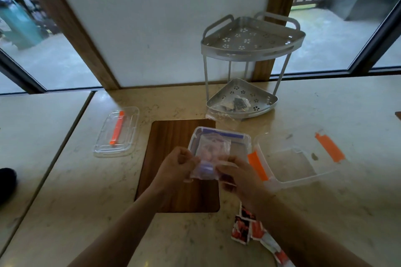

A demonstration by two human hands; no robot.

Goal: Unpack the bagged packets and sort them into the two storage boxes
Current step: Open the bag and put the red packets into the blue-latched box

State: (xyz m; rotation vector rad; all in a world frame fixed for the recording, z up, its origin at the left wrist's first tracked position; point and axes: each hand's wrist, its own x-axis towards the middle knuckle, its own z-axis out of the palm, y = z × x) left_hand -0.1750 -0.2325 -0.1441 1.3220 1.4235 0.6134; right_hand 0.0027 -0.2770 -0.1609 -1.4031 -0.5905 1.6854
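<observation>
Just one view here, a wide-angle cam on the person's head, tilted forward and down over the near edge of the countertop (65, 212). It faces the wall and windows along the far edge. Both forearms come in from the bottom, so it sits pretty close. Straight lines bow toward the frame edges. No second view to overlap with.
</observation>
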